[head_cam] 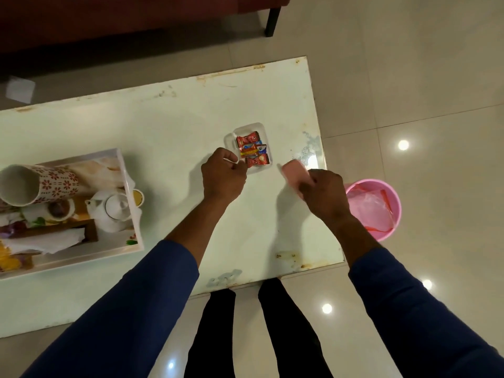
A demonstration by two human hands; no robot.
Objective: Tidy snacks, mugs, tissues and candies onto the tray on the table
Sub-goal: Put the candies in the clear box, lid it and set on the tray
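A clear plastic container (pixel 260 128) with several red and blue wrapped candies (pixel 252 150) sits on the pale table (pixel 163 132) toward its right end. My left hand (pixel 222 175) is closed on the container's near left edge. My right hand (pixel 324 193) grips a pink sponge-like block (pixel 293 170) pressed on the table to the right of the container. The white tray (pixel 131 236) stands at the table's left and holds a flowered mug (pixel 35 186) lying on its side, a white teapot (pixel 114 211), tissues (pixel 49 241) and snack packets.
A pink bin (pixel 373 211) with a plastic liner stands on the tiled floor beside the table's right edge. A dark red sofa (pixel 136 17) with a black leg lies beyond the table. My legs are at the table's near edge.
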